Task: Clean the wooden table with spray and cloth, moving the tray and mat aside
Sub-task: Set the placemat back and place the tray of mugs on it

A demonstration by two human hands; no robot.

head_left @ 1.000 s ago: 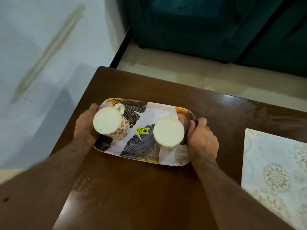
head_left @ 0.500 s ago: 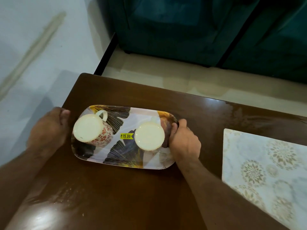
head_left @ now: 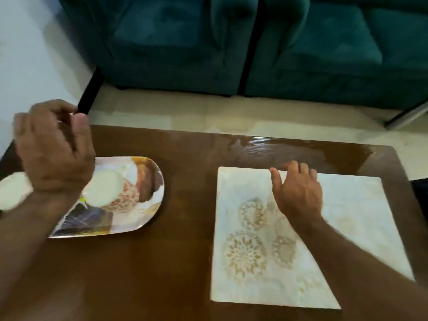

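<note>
Mat point(head_left: 347, 228): flat on right half of wooden table point(head_left: 185, 262); likely thin, light, limp; best taken at far edge.
Right hand point(head_left: 298, 193): resting on mat, fingers relaxed at far edge, grasping nothing.
Tray point(head_left: 148, 205): at left end, carrying two fragile cups.
Left hand point(head_left: 53, 149): above tray, blurred, loosely curled, empty.

A: Any readable text, labels, numbers?
B: None can be read. A yellow sticker point(head_left: 83, 199) is seen on the tray point(head_left: 148, 205), mostly hidden and blurred; its print cannot be made out.
</note>
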